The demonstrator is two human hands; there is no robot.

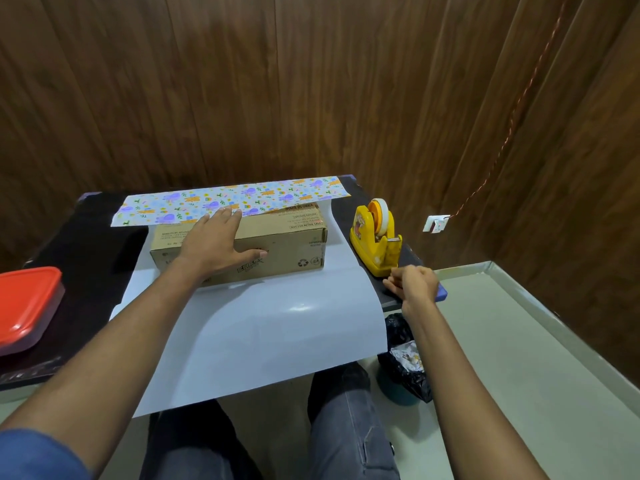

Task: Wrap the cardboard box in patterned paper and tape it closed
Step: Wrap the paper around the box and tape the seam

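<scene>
Room: dark brown wood-grain panelled walls [311,81] on the far side and the right, meeting in a corner; a white wall socket [435,224] low on the right wall, with a twisted orange-red cord [516,109] running from it up the panelling.
Floor: pale grey-green floor [502,341] with a raised skirting along the right wall.
Surface: small table with a black top [90,244], set close to the far wall; a blue edge shows at its near right corner.
Paper: large sheet of wrapping paper [256,327] lies white side up across the table and hangs over the near edge above the person's knees; its far flap is folded onto the box, showing a purple, orange and blue printed pattern.
Box: long brown cardboard box with black printing [291,249] rests on the sheet, lengthwise across the table, its far top edge under the patterned flap.
Left hand: left hand [216,242] lies flat on the box top, fingers straight and spread, fingertips on the flap's edge.
Right hand: right hand [414,282] is just in front of the dispenser, fingers curled; whether they pinch tape I cannot tell.
Dispenser: yellow plastic tape dispenser with a pale roll [375,237] stands on the table's right side, beside the paper.
Left edge: red-lidded plastic container [24,303] on the table's near left.
Below: black-lined bin [405,362] on the floor by the right knee.
</scene>
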